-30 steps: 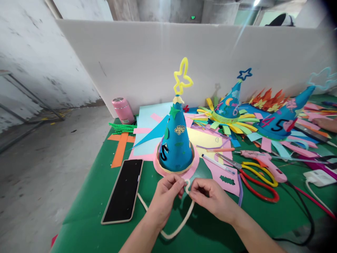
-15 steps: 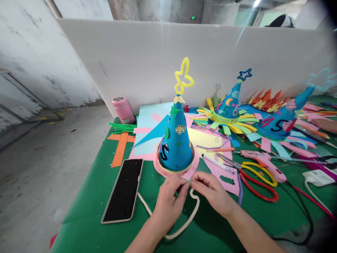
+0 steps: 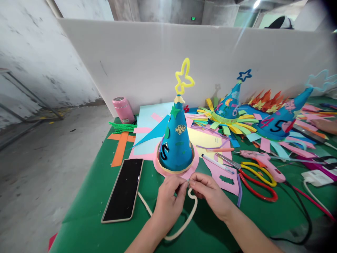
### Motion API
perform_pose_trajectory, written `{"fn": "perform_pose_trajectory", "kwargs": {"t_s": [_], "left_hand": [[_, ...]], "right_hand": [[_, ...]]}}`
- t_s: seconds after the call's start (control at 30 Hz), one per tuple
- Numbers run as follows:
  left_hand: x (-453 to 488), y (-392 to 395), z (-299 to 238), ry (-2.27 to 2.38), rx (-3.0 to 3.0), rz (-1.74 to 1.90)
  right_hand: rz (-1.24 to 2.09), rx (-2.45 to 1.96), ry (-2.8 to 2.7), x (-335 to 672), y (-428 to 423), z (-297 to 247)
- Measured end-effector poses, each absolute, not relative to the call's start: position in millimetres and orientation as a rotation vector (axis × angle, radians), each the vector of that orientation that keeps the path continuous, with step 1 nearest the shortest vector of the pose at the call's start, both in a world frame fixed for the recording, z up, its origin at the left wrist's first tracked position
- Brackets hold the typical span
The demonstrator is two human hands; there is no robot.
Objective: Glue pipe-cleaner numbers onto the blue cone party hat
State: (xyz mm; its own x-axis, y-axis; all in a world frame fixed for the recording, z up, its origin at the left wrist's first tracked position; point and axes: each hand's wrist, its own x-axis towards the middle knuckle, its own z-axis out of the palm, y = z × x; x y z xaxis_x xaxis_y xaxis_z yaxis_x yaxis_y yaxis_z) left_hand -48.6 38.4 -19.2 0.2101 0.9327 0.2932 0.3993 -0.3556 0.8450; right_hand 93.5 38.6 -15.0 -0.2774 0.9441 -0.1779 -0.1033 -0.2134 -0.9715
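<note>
A cream pipe cleaner curves across the green table, its bent end held up between my two hands. My left hand is closed, thumb and forefinger pinching at that end. Fingertip to fingertip with it, my right hand pinches the same end; the exact grip is hidden by the fingers. Just beyond both hands stands a blue paper cone hat with a pink brim, a black number and a yellow pipe-cleaner shape on its tip.
A phone lies left of my hands. To the right are scissors, a pink glue gun and a white marker. Other decorated hats stand farther back. A pink bottle is at the far left edge. Another person's hand shows at right.
Both hands stay pinched together and have shifted very slightly left. The curved pipe cleaner between them has moved a little left too.
</note>
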Motion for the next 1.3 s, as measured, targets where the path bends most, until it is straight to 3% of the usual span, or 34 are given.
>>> {"fn": "perform_pose_trajectory", "kwargs": {"t_s": [0.47,1.1,1.3], "left_hand": [[-44.2,41.8,-17.5,1.013,1.144,0.866],[-48.5,41.9,-22.8,0.821,1.009,0.879],[-49.3,42.4,-23.3,0.755,0.932,0.883]], "right_hand": [[1.432,-1.043,-1.256,92.8,40.3,-14.0],[1.398,-1.083,-1.229,87.2,41.6,-12.6],[1.544,-0.993,-1.075,85.8,39.5,-12.9]]}}
